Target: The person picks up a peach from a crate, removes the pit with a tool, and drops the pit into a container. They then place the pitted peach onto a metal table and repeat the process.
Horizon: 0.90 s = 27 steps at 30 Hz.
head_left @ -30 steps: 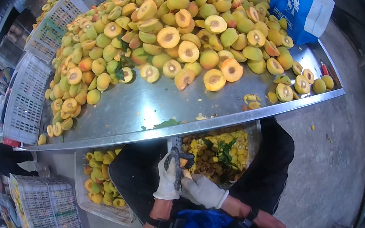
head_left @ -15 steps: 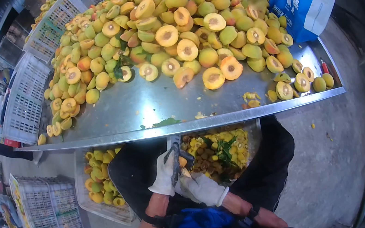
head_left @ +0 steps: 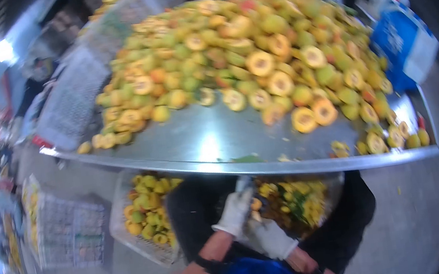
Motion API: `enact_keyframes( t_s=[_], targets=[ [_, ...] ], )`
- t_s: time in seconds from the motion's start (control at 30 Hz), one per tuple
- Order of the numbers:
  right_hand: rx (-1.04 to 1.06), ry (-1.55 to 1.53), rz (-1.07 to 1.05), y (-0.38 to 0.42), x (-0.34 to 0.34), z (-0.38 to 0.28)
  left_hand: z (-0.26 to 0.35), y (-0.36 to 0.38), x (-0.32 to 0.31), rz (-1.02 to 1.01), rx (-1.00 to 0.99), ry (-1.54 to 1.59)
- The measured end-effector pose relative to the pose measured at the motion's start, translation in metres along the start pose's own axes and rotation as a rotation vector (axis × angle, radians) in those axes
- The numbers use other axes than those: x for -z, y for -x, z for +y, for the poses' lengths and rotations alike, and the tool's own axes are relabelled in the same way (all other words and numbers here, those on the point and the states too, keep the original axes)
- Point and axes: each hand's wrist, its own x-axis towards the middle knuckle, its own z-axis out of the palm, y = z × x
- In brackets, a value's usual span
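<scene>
Fruit piece [head_left: 256,204] lies between left grip [head_left: 234,212] and right grip [head_left: 270,236]; how closed, or on what, I cannot tell

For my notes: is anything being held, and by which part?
A peach piece seems held by the left grip; its held part, and the right grip's hold, are too blurred to tell.

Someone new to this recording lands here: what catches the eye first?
Probably the huge heap of yellow-green fruit, whole and halved, covering much of the shiny metal table. A blue-and-white bag stands at the table's right end. Below the near edge, the white-gloved left hand and white-gloved right hand are close together, slightly blurred.
</scene>
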Motion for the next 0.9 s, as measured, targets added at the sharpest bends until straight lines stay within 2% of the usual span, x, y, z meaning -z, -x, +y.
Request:
enact_keyframes(
  t_s=[0.03,0.07,0.1,0.17,0.23,0.37,0.43,0.53,0.63,0.7,0.8,0.87,0.9],
  targets=[
    [0.026,0.051,0.007,0.001,0.002,-0.005,0.011,0.009,-0.007,0.024,-0.104,-0.048],
    [0.179,0.164,0.055,-0.004,-0.006,0.007,0.034,0.022,-0.014,0.064,-0.245,-0.134],
    [0.202,0.093,0.055,-0.002,0.0,0.0,0.033,0.023,-0.015,0.066,-0.272,-0.215],
    [0.25,-0.05,0.05,0.0,0.012,-0.014,0.028,0.025,-0.016,0.026,-0.344,-0.144],
    [0.075,-0.185,-0.012,0.007,0.032,-0.049,0.011,0.018,-0.013,-0.01,-0.482,-0.137],
    [-0.291,-0.582,-0.083,0.013,0.027,-0.05,0.031,0.031,-0.007,-0.125,-0.405,-0.165],
    [-0.419,-0.674,-0.07,0.021,0.026,-0.051,0.037,0.035,-0.008,-0.101,-0.25,-0.021],
    [-0.308,-0.5,0.016,0.02,0.025,-0.059,0.03,0.038,-0.008,-0.115,-0.17,-0.004],
    [-0.231,-0.39,0.065,0.019,0.024,-0.066,0.016,0.026,0.0,-0.19,-0.26,-0.162],
    [-0.211,-0.401,0.069,0.016,0.025,-0.065,0.029,0.036,-0.005,-0.121,-0.339,-0.093],
    [-0.252,-0.565,0.0,0.021,0.024,-0.056,0.049,0.046,-0.003,-0.151,-0.34,-0.171],
    [-0.326,-0.785,-0.107,0.023,0.024,-0.053,0.049,0.041,0.0,-0.164,-0.345,-0.224],
    [-0.359,-0.904,-0.166,0.025,0.024,-0.05,0.055,0.048,-0.002,-0.131,-0.253,-0.203]
  ],
)
